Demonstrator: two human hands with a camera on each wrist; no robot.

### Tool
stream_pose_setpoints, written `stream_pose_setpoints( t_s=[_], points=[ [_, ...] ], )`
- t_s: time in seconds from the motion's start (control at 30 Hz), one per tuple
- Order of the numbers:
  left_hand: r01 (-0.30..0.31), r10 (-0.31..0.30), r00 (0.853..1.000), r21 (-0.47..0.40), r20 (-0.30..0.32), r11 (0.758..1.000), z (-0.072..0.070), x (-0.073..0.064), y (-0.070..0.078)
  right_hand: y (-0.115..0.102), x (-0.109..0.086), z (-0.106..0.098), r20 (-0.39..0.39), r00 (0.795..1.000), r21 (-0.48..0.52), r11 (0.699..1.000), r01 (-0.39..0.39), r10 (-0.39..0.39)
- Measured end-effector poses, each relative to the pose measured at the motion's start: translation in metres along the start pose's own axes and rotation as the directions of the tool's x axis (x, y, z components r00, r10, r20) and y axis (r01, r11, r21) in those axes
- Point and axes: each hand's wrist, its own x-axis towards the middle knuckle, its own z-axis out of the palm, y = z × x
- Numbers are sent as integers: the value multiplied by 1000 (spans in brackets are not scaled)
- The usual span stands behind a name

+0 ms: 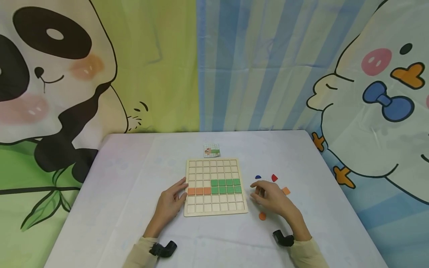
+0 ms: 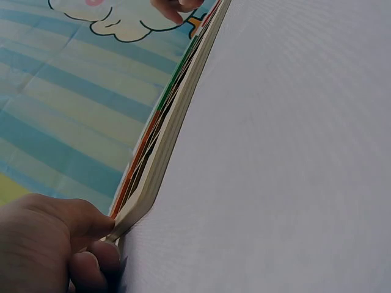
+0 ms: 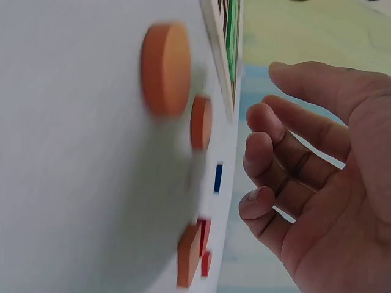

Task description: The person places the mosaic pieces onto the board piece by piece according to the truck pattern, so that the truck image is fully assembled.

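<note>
My left hand [image 1: 168,203] rests at the left edge of a pale wooden grid board [image 1: 216,206], thumb and finger touching the rim. The left wrist view shows the thumb [image 2: 88,221] on the board's corner [image 2: 143,198]. Green squares [image 1: 225,186] and a row of orange squares [image 1: 199,191] lie on the grid. To the board's right, my right hand [image 1: 273,197] hovers over the table with loosely bent fingers, holding nothing. Below it are an orange round piece [image 3: 170,70] and a second orange round piece [image 3: 200,124]; the head view shows only one [image 1: 262,216].
Right of the board lie a blue half-round piece [image 1: 258,177], a red piece [image 1: 274,178] and an orange four-sided piece [image 1: 286,191]. A small picture card [image 1: 211,146] lies behind the board. Printed curtains [image 1: 248,67] hang beyond the white table [image 1: 134,175].
</note>
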Motion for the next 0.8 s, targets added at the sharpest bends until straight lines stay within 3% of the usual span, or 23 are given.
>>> stream_pose_setpoints(
  t_s=[0.37, 0.8],
  points=[
    [7, -7, 1000, 5, 0, 1000, 1, 0, 0, 33, -28, -17, -83, 984, -49, 986, -160, 156],
    [-2, 2, 1000, 21, -9, 1000, 0, 0, 1, 62, -43, -29, -39, 985, -16, 985, -171, 170]
  ],
)
